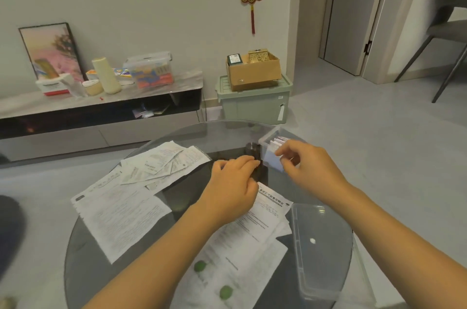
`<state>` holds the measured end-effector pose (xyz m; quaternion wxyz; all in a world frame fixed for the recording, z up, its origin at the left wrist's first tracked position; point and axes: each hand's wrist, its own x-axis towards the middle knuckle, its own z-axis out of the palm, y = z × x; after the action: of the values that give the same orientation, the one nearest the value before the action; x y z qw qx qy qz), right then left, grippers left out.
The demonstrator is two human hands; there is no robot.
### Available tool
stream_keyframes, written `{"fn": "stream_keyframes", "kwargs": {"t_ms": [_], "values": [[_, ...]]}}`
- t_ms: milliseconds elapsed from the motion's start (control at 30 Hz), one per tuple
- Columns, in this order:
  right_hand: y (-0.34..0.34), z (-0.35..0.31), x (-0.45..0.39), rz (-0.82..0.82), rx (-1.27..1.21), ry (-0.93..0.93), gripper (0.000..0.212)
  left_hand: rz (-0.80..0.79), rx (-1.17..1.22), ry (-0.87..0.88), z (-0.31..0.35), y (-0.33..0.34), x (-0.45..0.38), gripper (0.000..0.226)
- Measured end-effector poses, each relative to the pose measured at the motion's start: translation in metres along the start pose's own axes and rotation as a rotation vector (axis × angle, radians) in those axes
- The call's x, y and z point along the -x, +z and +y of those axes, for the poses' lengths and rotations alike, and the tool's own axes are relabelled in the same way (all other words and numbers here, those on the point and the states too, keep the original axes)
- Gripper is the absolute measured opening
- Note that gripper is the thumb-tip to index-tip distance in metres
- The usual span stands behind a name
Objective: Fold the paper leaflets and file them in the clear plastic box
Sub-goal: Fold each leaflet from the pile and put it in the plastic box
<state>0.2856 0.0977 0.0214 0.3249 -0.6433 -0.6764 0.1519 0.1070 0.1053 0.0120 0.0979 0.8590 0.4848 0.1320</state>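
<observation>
A clear plastic box (271, 137) stands at the far right of the round glass table (83, 253), with several folded white leaflets upright inside. My right hand (307, 167) is over the box and pinches a folded leaflet (274, 161) at its near end. My left hand (233, 182) rests palm down on the glass just left of the box, fingers loosely curled and holding nothing. Unfolded leaflets lie on the table: a loose pile (161, 164) at the far left, a large sheet (121, 212) at the left, and more sheets (242, 245) under my left forearm.
The box's clear lid (321, 248) lies at the table's right edge. Beyond the table stand a low cabinet (101, 116) with clutter, a green storage bin (252, 104) bearing a cardboard box (254, 71), and a grey chair (449, 30) at the far right.
</observation>
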Motion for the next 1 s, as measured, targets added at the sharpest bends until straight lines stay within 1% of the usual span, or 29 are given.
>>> {"fn": "stream_keyframes", "kwargs": {"t_ms": [167, 233, 300, 367, 433, 500, 567, 633, 700, 767, 833, 933, 1000], "values": [[0.012, -0.012, 0.031, -0.242, 0.03, -0.037, 0.019, -0.044, -0.002, -0.086, -0.004, -0.001, 0.055, 0.044], [0.018, -0.015, 0.039, -0.309, 0.081, -0.049, 0.021, -0.065, 0.025, -0.108, -0.009, 0.002, 0.068, 0.042], [0.026, -0.017, 0.049, -0.379, 0.138, -0.063, 0.025, -0.156, 0.056, -0.138, -0.017, 0.007, 0.079, 0.043], [0.033, -0.017, 0.058, -0.432, 0.178, -0.079, 0.026, -0.292, 0.058, -0.156, -0.023, 0.011, 0.087, 0.049], [0.039, -0.015, 0.065, -0.467, 0.215, -0.105, 0.027, -0.396, -0.01, -0.119, -0.025, 0.013, 0.092, 0.058], [0.044, -0.013, 0.071, -0.504, 0.249, -0.133, 0.029, -0.441, -0.043, -0.089, -0.028, 0.016, 0.095, 0.066], [0.046, -0.012, 0.075, -0.535, 0.292, -0.164, 0.033, -0.435, -0.017, -0.093, -0.032, 0.017, 0.096, 0.071], [0.049, -0.01, 0.08, -0.553, 0.333, -0.185, 0.042, -0.408, 0.005, -0.089, -0.036, 0.018, 0.096, 0.07], [0.052, -0.01, 0.084, -0.556, 0.368, -0.208, 0.052, -0.355, 0.013, -0.08, -0.038, 0.02, 0.095, 0.065], [0.054, -0.01, 0.088, -0.547, 0.365, -0.22, 0.056, -0.295, -0.006, -0.06, -0.039, 0.022, 0.093, 0.057], [0.056, -0.011, 0.089, -0.533, 0.327, -0.231, 0.05, -0.267, 0.002, -0.049, -0.039, 0.021, 0.093, 0.046], [0.055, -0.012, 0.087, -0.542, 0.231, -0.222, 0.028, -0.247, 0.08, -0.049, -0.033, 0.017, 0.095, 0.024], [0.051, -0.014, 0.085, -0.573, 0.158, -0.198, 0.015, -0.185, 0.133, -0.048, -0.029, 0.016, 0.096, 0.011]]}}
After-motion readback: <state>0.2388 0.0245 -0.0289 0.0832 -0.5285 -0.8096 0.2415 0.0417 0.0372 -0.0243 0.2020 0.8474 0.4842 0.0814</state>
